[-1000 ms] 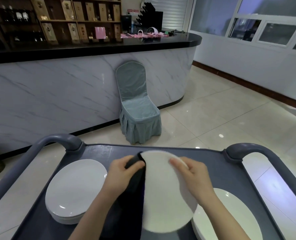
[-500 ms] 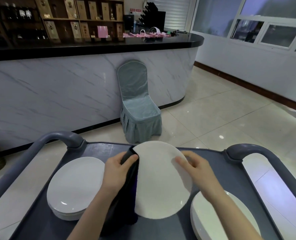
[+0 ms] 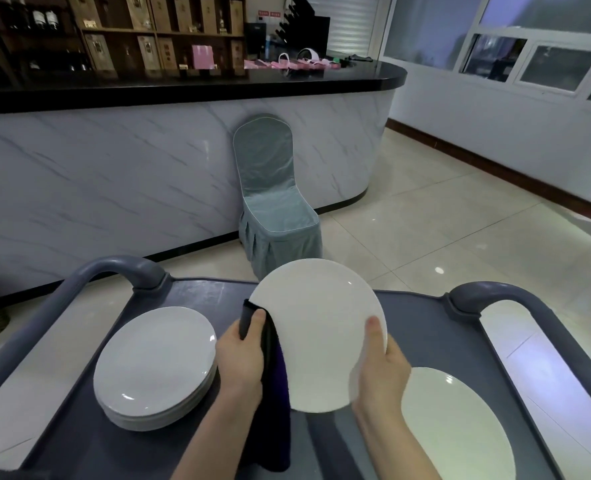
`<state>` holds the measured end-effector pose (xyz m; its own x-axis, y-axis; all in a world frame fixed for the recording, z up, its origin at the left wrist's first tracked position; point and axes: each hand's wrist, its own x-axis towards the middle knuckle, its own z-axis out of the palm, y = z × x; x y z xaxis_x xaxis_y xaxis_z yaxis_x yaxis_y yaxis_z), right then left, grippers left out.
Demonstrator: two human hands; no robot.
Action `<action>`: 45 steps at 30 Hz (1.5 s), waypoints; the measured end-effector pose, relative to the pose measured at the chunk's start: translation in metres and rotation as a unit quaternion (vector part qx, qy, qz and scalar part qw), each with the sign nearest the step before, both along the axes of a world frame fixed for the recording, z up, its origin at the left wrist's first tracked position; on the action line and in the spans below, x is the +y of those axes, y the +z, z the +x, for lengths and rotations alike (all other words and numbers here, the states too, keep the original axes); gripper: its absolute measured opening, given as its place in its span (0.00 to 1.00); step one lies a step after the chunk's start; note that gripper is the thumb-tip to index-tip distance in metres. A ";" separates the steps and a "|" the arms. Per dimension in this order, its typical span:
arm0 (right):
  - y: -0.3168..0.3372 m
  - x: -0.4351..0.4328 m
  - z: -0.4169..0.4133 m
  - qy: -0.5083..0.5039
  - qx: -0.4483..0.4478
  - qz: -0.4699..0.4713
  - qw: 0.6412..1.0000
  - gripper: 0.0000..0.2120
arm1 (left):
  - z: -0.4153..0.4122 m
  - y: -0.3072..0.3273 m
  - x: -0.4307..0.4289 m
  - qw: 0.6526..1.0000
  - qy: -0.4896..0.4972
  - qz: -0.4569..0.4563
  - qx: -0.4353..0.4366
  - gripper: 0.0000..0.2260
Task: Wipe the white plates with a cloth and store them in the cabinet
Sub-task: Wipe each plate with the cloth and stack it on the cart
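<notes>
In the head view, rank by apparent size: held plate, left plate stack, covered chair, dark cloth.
Held plate
Left plate stack and covered chair: too alike to rank; chair is farther
Dark cloth

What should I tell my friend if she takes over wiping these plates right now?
Left hand pinches the dark cloth against the held plate's left edge.
Right hand grips its right rim.
The plate is lifted, tilted, above the cart tray.
A stack of plates sits at left, another plate at right; which are wiped cannot be told.
Left to do: finish this plate, wipe the rest, store all. No cabinet in view.
</notes>
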<state>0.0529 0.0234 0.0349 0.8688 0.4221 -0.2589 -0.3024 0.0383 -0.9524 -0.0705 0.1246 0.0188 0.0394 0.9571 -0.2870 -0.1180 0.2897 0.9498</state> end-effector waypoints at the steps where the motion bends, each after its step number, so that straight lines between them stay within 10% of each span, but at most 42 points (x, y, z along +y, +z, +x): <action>1: -0.005 -0.002 -0.005 0.011 0.016 -0.007 1.000 0.14 | -0.001 0.000 0.002 1.000 -0.019 -0.007 0.009 0.10; 6: 0.014 -0.003 0.033 0.211 -0.170 -0.032 0.962 0.06 | -0.020 0.019 0.027 0.978 -0.124 0.141 0.095 0.08; 12: 0.035 0.020 0.043 0.433 -0.460 -0.182 0.753 0.18 | -0.012 0.036 0.032 0.829 -0.378 0.354 0.210 0.07; 16: 0.026 0.012 0.040 0.377 -0.409 -0.111 0.824 0.17 | -0.019 0.023 0.026 0.901 -0.312 0.260 0.155 0.05; 22: 0.001 0.007 0.003 0.044 -0.060 -0.009 0.997 0.14 | -0.012 -0.003 0.007 0.998 -0.026 0.038 0.038 0.11; 29: 0.014 -0.003 0.036 0.234 -0.185 -0.036 0.954 0.06 | -0.030 0.012 0.029 0.980 -0.107 0.140 0.097 0.08; 35: 0.037 0.014 0.037 0.438 -0.398 -0.122 0.796 0.12 | -0.017 0.044 0.043 0.824 -0.401 0.326 0.231 0.05; 39: 0.036 0.012 0.041 0.353 -0.371 -0.097 0.854 0.16 | -0.019 0.034 0.038 0.899 -0.308 0.264 0.164 0.06; 45: 0.006 0.020 0.005 0.017 0.000 0.003 1.000 0.15 | 0.005 -0.007 -0.004 0.999 0.034 -0.008 0.022 0.08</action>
<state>0.0582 0.0438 0.0412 0.8538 0.4526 -0.2573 -0.3044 0.0331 -0.9520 -0.0653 0.1202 0.0122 -0.0388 0.9524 -0.3024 -0.0965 0.2976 0.9498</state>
